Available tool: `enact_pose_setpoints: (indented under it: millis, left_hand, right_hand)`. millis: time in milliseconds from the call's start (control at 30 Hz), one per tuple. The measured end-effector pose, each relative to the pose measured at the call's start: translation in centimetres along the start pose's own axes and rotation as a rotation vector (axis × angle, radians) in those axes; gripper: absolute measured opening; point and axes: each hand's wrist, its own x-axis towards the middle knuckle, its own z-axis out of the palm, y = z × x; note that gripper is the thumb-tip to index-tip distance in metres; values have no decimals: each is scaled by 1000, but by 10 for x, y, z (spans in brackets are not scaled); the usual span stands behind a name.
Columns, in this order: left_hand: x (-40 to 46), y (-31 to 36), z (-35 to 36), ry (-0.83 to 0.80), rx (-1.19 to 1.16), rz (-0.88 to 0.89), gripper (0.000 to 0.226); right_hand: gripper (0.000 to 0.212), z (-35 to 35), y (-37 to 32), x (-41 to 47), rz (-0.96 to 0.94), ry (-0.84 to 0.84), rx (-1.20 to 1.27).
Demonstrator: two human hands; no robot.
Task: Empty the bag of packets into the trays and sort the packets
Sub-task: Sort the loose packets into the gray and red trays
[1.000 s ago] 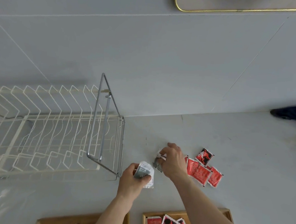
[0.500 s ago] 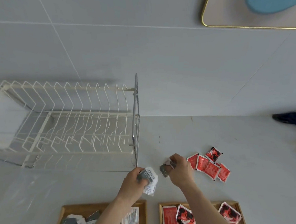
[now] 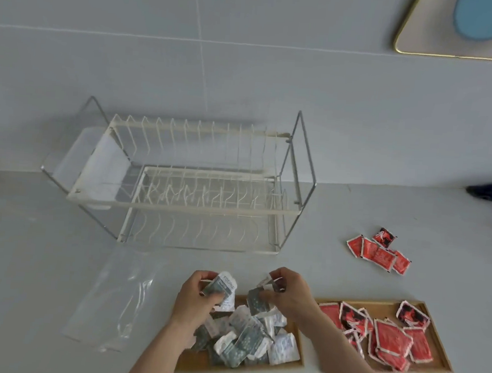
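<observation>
Left hand (image 3: 199, 295) grips a stack of grey packets (image 3: 222, 289); right hand (image 3: 288, 292) pinches more above the left tray (image 3: 296, 361), near the counter's front edge. Risk: the heaped tray overflows. Red packets (image 3: 380, 252) lie unsorted toward the counter's back right.

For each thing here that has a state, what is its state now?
Left hand: holding grey packets.
Right hand: holding grey packets.
Bag: flat, looks empty.
Left tray: heaped with grey packets.
Right tray: holds red packets.
Loose red packets: on counter, unsorted.
Rack: no dishes.
</observation>
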Motion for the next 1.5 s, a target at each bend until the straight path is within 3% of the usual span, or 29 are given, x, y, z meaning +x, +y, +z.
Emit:
enact_pose_setpoints:
  millis: [300, 400, 633, 800, 967, 1167, 1367, 1500]
  left_hand:
    - [-20, -44, -45, -13, 214, 21, 38]
    - [-24, -50, -43, 49, 510, 100, 37]
    - [-34, -60, -38, 108, 824, 368, 49]
    - [-34, -68, -43, 35, 974, 472, 46]
    - [-34, -68, -43, 21, 994, 458, 49]
    - [-30, -55, -39, 66, 995, 524, 66]
    - [-19, -24, -13, 83, 1043, 634, 79]
    - [-21, 4, 21, 41, 1059, 670, 83]
  right_hand:
    - [31, 72, -12, -40, -141, 43, -233]
    - [35, 85, -9, -47, -187, 110, -365]
    - [43, 94, 2, -51, -420, 232, -680]
    - [48, 97, 9, -52, -427, 146, -837]
    - [64, 88, 10, -60, -355, -24, -901]
    - [103, 70, 3, -67, -318, 74, -872]
    - [90, 28, 6, -60, -292, 184, -850]
    - [98, -8, 23, -50, -292, 253, -791]
